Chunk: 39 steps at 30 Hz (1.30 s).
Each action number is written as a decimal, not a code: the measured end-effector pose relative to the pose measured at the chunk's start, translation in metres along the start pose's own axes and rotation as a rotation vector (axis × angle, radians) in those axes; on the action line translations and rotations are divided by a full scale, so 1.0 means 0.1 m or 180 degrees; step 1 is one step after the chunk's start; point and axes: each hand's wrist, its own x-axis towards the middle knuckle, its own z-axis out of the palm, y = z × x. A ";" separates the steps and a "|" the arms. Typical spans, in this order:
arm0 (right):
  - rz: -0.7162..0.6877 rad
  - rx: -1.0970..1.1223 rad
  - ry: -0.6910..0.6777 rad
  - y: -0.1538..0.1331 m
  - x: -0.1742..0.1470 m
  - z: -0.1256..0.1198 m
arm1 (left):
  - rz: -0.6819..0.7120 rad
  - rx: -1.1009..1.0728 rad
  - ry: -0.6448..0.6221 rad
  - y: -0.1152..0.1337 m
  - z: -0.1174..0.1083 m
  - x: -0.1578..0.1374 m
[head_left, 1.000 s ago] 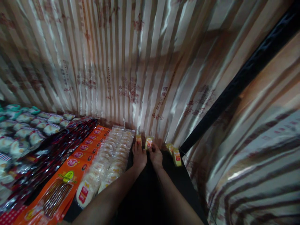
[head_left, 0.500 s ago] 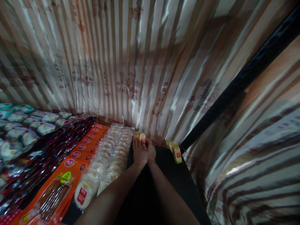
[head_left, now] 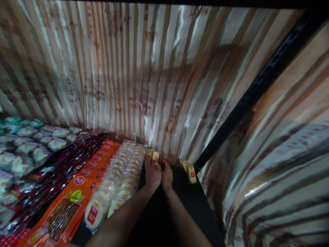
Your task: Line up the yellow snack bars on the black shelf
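Left hand (head_left: 153, 175): fingers extended and close together, laid over the near side of two small packets; whether the grip holds either, cannot tell.

Right hand (head_left: 167, 175): fingers curled, grip narrow, just beside the left hand; whether anything is held, cannot tell.

Small packets, two, yellow: first packet (head_left: 148, 152) and second packet (head_left: 156, 156), side by side at the back of a black shelf (head_left: 186, 195), near the striped sheet (head_left: 164, 85). The second shows a red-and-white label. Lower parts hidden by the fingers.

Corner packets (head_left: 191, 174), two, yellow, red label on the nearer: one in front of the other, at the back right, beside a slanting black post (head_left: 246, 99).

Wrapped white rounds (head_left: 128, 173): two overlapping rows in clear film, left of the hands, running front to back.

Orange packets (head_left: 88, 175): one overlapping row, left of the rounds; brown sticks visible through the front window.

Dark red packets (head_left: 69, 171): shiny, overlapping, left of the orange.

White packets (head_left: 39, 152): several rows, far left, some with striped ends.
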 end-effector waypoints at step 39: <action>-0.0131 0.0757 -0.0353 0.00 -2.54 -1.23 | 0.0486 -0.1488 -0.1658 0.12 -1.26 -2.38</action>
